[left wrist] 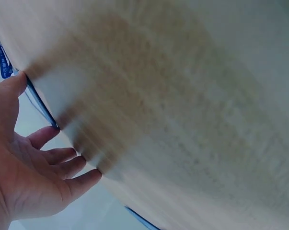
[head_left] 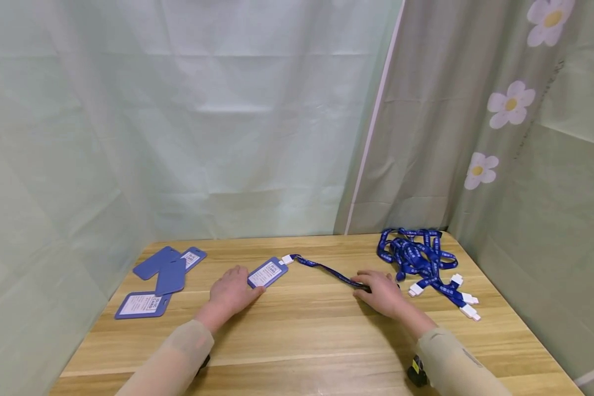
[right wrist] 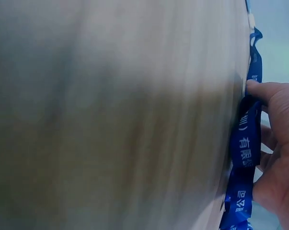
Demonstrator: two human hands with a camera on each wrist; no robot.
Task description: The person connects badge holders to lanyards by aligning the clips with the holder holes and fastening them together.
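"What's by the left hand?"

"I've got a blue card holder flat on the table, just right of that hand, thumb and forefinger touching its edges. Fingers loose, nearly straight, no clenched grip."

"And how would it handle?"

"Light, I'd say, fairly stiff, maybe a touch slick. I'd take it by the long edges, clear of the white clip at its right-hand end."

"Right hand?"

"Thumb and fingers curled about the blue lanyard, there we are. From that hand the strap runs left across the wood to the clip. How firm the hold is, I can't tell."

"Different feel, surely?"

"Soft and limp, I reckon, next to weightless, and prone to twisting. I'd pinch it flat across its width. The heap of lanyards sits just right of that hand."
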